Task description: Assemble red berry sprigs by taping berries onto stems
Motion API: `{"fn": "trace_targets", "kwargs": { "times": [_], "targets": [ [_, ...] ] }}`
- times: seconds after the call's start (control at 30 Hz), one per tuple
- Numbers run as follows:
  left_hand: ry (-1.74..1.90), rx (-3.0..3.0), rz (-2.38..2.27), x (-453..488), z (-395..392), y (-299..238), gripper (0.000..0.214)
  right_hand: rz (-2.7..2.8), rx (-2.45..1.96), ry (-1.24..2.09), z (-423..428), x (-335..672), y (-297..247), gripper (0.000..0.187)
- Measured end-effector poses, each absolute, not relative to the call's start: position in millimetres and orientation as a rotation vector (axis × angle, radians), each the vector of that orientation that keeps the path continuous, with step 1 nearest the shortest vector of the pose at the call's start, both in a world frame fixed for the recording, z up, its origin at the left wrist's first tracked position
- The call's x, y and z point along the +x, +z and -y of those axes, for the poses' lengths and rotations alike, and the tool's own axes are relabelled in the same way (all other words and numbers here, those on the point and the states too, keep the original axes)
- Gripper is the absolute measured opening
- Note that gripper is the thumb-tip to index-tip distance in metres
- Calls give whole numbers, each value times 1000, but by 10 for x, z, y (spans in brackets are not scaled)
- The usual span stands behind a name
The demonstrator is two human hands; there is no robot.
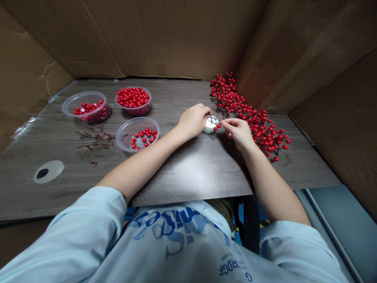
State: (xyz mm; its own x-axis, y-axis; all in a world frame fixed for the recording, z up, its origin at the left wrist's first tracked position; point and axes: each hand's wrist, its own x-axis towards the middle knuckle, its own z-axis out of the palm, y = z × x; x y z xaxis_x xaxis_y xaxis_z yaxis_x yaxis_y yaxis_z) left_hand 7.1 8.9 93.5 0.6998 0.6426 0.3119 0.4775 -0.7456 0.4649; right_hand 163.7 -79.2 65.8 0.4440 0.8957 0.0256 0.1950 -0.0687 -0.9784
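My left hand (194, 120) is closed, its fingertips gripping a small dark branching twig (212, 121) above a small round white container (208, 129). Two red berries (218, 126) show at the twig's right side. Right beside them, the thumb and forefinger of my right hand (239, 133) are pinched together at the twig's end; whether a loose berry sits between them is hidden. Behind and beyond my right hand lies a long heap of berry sprigs (244, 108), dark stems with many red berries.
On the left stand three clear plastic tubs: a full tub of berries (133, 97), a partly filled tub (88, 112) and a tub with fewer berries (144, 138). Bare twigs (98, 137) and a translucent lid (54, 171) lie nearby. Cardboard walls (165, 39) enclose the table (182, 169).
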Motion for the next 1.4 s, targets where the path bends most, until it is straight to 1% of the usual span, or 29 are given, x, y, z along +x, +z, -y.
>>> {"fn": "trace_targets", "kwargs": {
  "times": [0.2,0.47,0.77,0.97,1.2,1.4],
  "targets": [
    [596,2573,-897,73,-81,943,29,1005,-1576,829,823,1638,663,18],
    [563,2573,-898,51,-72,1010,28,1028,-1551,907,847,1579,691,21],
    [650,2557,-851,71,-99,1005,28,1023,-1504,872,842,1585,688,22],
    [618,2552,-821,45,-79,1035,28,1029,-1508,875,843,1599,674,21],
    [661,2544,-821,42,-49,1078,27,1018,-1487,864,852,1577,702,21],
    [594,2482,-890,55,-92,1036,26,1019,-1524,905,850,1549,657,22]
  ]
}}
